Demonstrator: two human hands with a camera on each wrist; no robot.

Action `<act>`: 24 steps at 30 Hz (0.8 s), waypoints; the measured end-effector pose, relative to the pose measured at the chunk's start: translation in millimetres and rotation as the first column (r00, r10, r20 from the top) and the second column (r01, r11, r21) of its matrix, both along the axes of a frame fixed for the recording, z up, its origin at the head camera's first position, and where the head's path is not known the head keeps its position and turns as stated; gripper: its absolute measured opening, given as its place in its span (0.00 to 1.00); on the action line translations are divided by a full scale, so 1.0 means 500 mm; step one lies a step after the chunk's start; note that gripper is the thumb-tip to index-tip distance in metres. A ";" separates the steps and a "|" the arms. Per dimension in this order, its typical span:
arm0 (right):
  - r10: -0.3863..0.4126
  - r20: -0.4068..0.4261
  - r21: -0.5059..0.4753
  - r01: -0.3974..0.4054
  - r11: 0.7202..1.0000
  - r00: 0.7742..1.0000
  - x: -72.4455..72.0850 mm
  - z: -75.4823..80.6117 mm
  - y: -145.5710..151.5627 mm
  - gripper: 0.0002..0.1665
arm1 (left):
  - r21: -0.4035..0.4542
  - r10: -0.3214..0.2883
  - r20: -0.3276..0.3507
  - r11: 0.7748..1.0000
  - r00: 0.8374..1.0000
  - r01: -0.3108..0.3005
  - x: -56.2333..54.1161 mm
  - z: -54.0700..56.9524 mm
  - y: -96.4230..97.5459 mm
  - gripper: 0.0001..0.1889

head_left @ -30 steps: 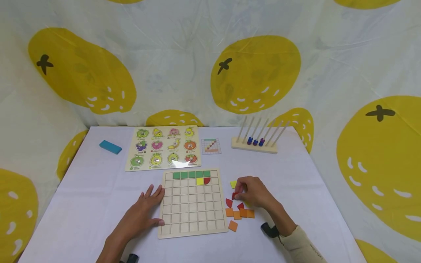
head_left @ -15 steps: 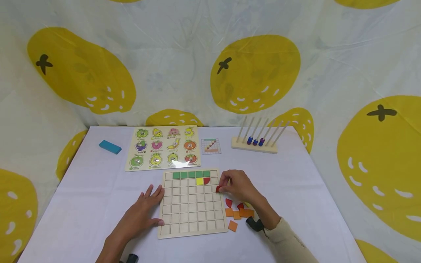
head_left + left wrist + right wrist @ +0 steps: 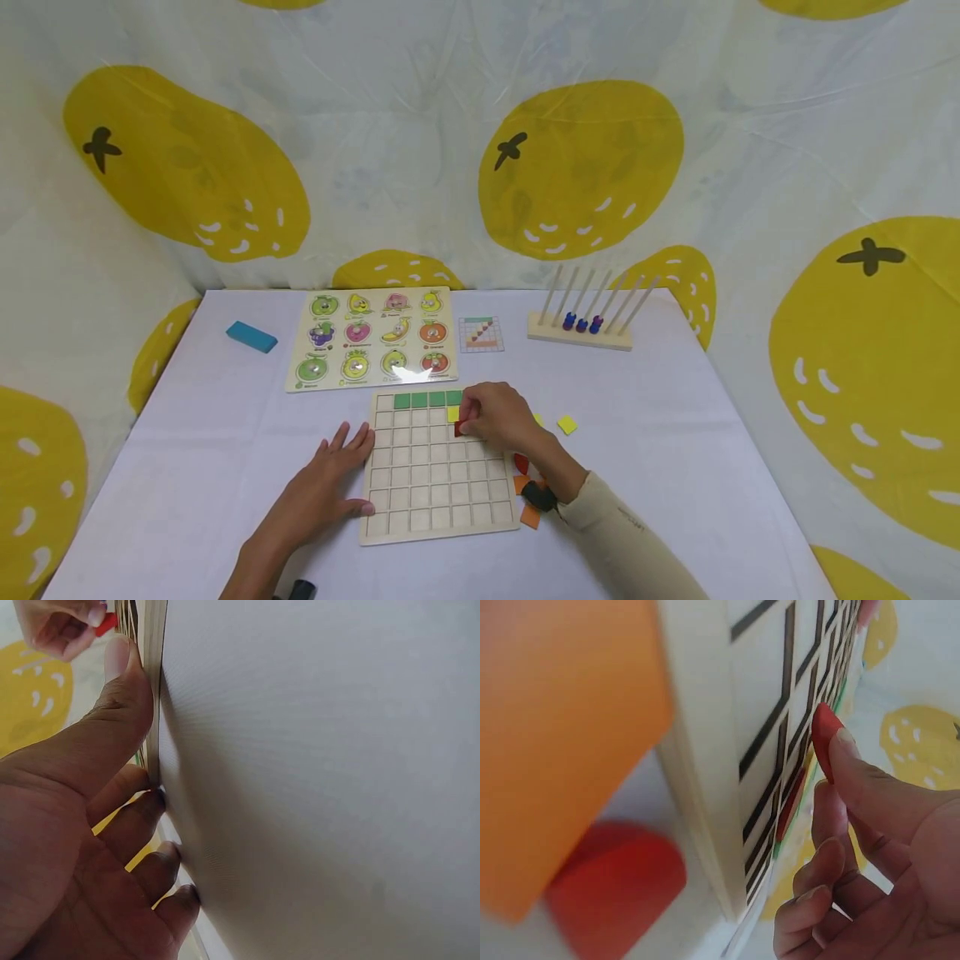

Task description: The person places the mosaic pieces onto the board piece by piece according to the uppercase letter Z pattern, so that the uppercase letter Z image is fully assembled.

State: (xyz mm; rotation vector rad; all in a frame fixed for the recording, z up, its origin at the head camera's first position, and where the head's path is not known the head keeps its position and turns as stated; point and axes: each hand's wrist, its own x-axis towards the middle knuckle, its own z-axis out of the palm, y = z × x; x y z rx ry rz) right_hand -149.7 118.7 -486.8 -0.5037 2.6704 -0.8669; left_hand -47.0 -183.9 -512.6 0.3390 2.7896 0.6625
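My right hand (image 3: 504, 417) pinches a red quarter-circle tile (image 3: 825, 739) between thumb and fingertip, held just above the wooden grid board (image 3: 420, 479). Green square tiles (image 3: 420, 401) fill part of the board's far row, with a yellow square tile (image 3: 453, 413) in the row below. Another red tile (image 3: 790, 806) lies in the grid, seen in the right wrist view but covered by the hand in the head view. My left hand (image 3: 322, 483) rests at the board's left edge, fingers spread, with thumb and fingertips touching the rim.
Right of the board lie orange square tiles (image 3: 529, 517), a loose red tile (image 3: 521, 463) and a yellow tile (image 3: 567, 425). Behind stand a fruit puzzle board (image 3: 375, 337), a pattern card (image 3: 482, 333) and a peg rack (image 3: 581, 332). A blue block (image 3: 252, 336) lies far left.
My right hand has lifted the red tile from the loose pile and carried it left over the board's upper right part. My left hand has stayed in place.
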 end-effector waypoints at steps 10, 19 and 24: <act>0.026 0.003 0.042 -0.026 0.999 1.000 -0.007 -0.005 -0.027 0.11 | 0.005 0.003 -0.016 1.000 1.000 -0.002 0.003 0.002 0.000 0.60; 0.054 -0.002 0.045 -0.054 0.998 0.999 -0.005 -0.003 -0.030 0.10 | 0.006 0.004 -0.019 1.000 1.000 -0.004 0.004 -0.003 -0.001 0.60; 0.052 -0.001 0.031 -0.052 0.998 0.999 -0.001 -0.001 -0.022 0.09 | 0.009 0.011 -0.004 1.000 1.000 -0.011 0.002 -0.004 0.001 0.61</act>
